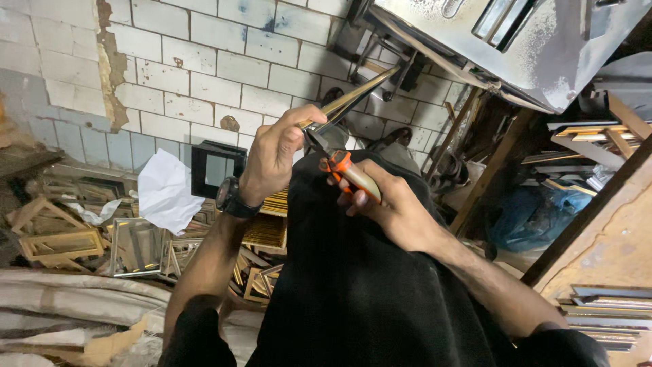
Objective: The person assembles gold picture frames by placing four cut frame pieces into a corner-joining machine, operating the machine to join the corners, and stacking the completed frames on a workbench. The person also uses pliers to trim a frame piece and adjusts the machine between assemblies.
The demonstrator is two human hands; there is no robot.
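My left hand (277,155), with a black watch on the wrist, grips a long thin gold-coloured strip of frame moulding (356,92) that points up and to the right toward a grey metal machine (536,47). My right hand (390,207) holds pliers with orange and tan handles (350,175). The plier jaws sit at the strip just beside my left thumb. Both hands are above my lap, which is covered in dark cloth (360,285).
Piles of small wooden and gilt picture frames (61,241) lie on the floor at left, with a crumpled white sheet (166,190) and a black frame (214,166). A white tiled wall (204,68) stands behind. A wooden bench edge (598,224) runs at right.
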